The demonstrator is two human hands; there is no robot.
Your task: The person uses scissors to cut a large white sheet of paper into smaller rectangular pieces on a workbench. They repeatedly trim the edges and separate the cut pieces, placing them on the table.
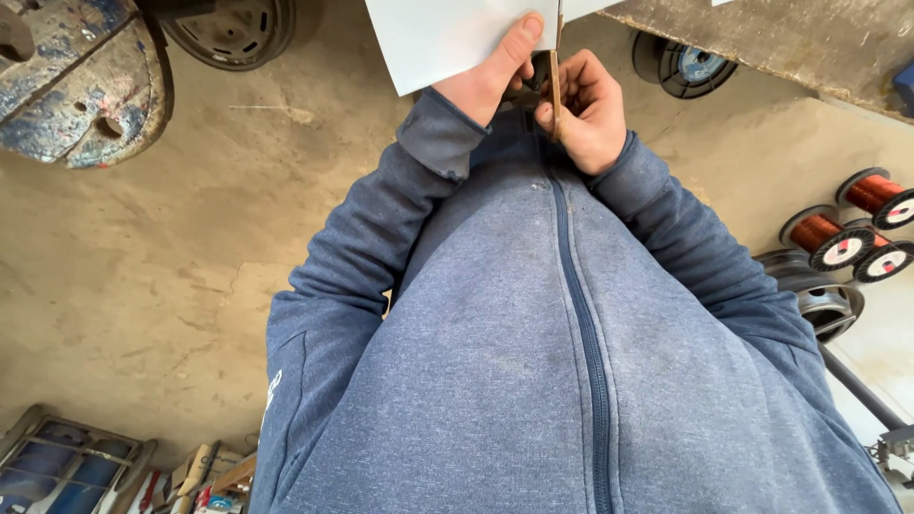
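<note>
I look straight down my blue zip-up hoodie (514, 362) at both hands, held close in front of my chest. My left hand (490, 76) pinches the lower edge of a white sheet (447, 33), thumb on top. My right hand (592, 109) is curled around a thin brown wooden strip (555, 90) that stands upright along the sheet's right edge. The two hands touch each other. What lies between the fingers below the strip is hidden.
Concrete floor all around. A worn blue-painted wooden cable spool (81, 81) lies at top left, a dark wheel rim (233, 29) beside it. Copper wire spools (857, 228) sit at right, black reels (824, 295) below them. A rusty workbench edge (762, 43) runs top right. Clutter (86, 466) sits bottom left.
</note>
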